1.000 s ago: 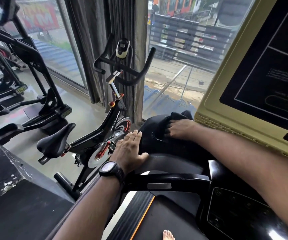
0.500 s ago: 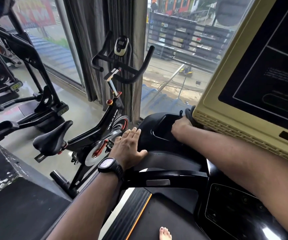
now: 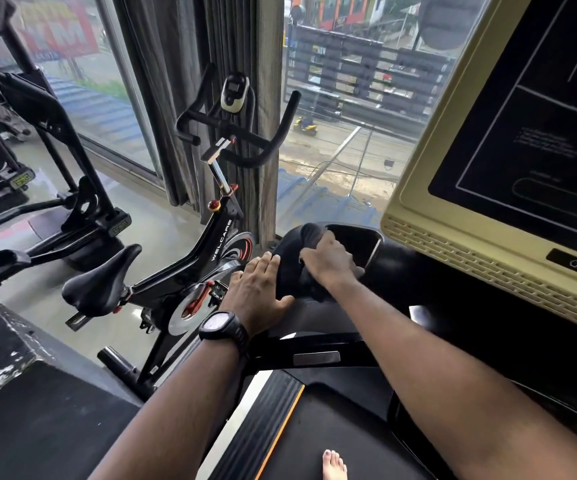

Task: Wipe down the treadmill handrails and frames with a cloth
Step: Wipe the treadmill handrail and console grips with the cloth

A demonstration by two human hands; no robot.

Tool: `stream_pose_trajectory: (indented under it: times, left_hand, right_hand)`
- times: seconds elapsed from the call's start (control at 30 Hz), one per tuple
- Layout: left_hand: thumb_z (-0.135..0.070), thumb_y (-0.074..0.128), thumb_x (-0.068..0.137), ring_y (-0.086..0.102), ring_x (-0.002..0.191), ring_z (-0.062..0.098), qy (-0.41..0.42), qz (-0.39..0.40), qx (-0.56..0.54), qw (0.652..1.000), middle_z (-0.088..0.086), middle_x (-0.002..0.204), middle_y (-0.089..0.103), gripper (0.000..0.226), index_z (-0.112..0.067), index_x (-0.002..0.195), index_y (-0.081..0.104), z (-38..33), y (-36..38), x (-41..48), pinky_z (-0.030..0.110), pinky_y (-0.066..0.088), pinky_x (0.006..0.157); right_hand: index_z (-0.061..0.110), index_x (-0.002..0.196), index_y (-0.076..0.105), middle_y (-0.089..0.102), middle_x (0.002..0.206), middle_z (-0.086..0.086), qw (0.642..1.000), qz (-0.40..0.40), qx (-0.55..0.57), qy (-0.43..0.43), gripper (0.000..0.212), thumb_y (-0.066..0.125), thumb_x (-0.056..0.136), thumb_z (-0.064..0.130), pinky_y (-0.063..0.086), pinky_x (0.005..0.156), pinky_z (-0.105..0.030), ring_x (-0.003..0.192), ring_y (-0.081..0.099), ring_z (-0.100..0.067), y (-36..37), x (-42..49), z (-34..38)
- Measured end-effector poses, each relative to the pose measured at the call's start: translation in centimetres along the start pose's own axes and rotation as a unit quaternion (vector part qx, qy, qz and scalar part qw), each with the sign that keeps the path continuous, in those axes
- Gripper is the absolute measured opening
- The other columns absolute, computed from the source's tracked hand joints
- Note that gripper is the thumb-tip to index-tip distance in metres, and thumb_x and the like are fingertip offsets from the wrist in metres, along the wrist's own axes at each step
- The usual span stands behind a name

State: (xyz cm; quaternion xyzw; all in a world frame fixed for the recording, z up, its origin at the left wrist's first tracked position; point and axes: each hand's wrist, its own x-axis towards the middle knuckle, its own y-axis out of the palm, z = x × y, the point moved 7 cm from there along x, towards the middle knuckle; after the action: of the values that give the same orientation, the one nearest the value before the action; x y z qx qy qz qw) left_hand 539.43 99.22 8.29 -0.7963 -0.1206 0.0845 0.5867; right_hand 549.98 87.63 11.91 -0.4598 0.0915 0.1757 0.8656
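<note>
Both hands are extended: left hand (image 3: 257,289) laid flat on the frame (image 3: 318,315), cloth (image 3: 309,235) clutched in the right hand (image 3: 328,263).

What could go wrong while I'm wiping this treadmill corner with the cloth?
1. Your bare foot is on the belt while your right forearm crosses the console; a bumped control might start it.
2. Your left hand rests flat at the frame edge, beside the bike; leaning further, it could slip off.
3. The dark cloth in your right hand blends with the black plastic, so missed spots may hide.
</note>
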Motion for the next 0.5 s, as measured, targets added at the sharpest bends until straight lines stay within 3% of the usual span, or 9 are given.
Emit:
stream_pose_trajectory:
  times: [0.13,0.2,0.27,0.3,0.4,0.5]
  left_hand:
    - [-0.054,0.053,0.085,0.023,0.148,0.022,0.003,0.002,0.001,1.000,0.007,0.162,0.024,0.085,-0.015,0.155,0.023,-0.2,0.0,0.0,0.049,0.028,0.117]
    - [-0.055,0.050,0.083,0.024,0.148,0.022,0.000,0.001,-0.001,1.000,0.007,0.162,0.025,0.087,-0.014,0.154,0.024,-0.2,0.0,0.0,0.049,0.029,0.116]
    - [-0.055,0.051,0.083,0.023,0.148,0.022,0.000,0.003,-0.003,1.000,0.006,0.162,0.024,0.086,-0.015,0.154,0.023,-0.2,0.0,0.1,0.049,0.028,0.117]
    - [-0.054,0.052,0.085,0.022,0.148,0.022,0.000,0.004,-0.001,1.000,0.006,0.162,0.024,0.086,-0.015,0.155,0.022,-0.1,0.0,0.1,0.049,0.028,0.117]
    - [-0.054,0.054,0.086,0.021,0.149,0.021,-0.005,0.002,0.002,1.000,0.005,0.163,0.023,0.085,-0.015,0.155,0.021,-0.1,0.0,0.0,0.049,0.027,0.117]
    - [-0.054,0.053,0.087,0.021,0.149,0.021,-0.003,0.008,0.000,1.000,0.005,0.163,0.022,0.085,-0.016,0.155,0.021,-0.1,0.1,-0.1,0.049,0.026,0.118]
  right_hand:
    - [0.010,0.130,0.052,0.061,0.127,-0.013,0.993,0.088,-0.080,-0.001,0.062,0.056,0.073,0.032,0.042,0.105,-0.052,0.118,0.057,-0.039,0.4,0.4,0.1]
    - [0.007,0.118,0.058,0.062,0.123,-0.014,0.985,0.119,-0.120,-0.038,0.044,0.056,0.078,0.025,0.048,0.100,-0.045,0.115,0.059,-0.038,0.4,0.6,0.2]
    - [0.007,0.096,0.058,0.063,0.115,-0.016,0.990,0.082,-0.095,-0.057,0.013,0.054,0.084,0.013,0.050,0.094,-0.039,0.113,0.061,-0.039,-0.2,1.0,0.7]
    - [0.009,0.093,0.057,0.063,0.115,-0.016,0.995,0.058,-0.068,-0.053,0.008,0.052,0.086,0.009,0.048,0.094,-0.040,0.113,0.060,-0.039,-0.4,1.2,0.7]
    - [0.007,0.118,0.060,0.064,0.123,-0.015,0.994,0.015,-0.097,-0.047,0.028,0.051,0.091,0.009,0.036,0.086,-0.038,0.119,0.058,-0.038,0.1,1.5,0.9]
    - [0.008,0.118,0.059,0.064,0.125,-0.013,0.960,0.081,-0.235,-0.128,0.028,0.050,0.091,0.011,0.043,0.089,-0.038,0.116,0.060,-0.038,0.5,1.7,0.5]
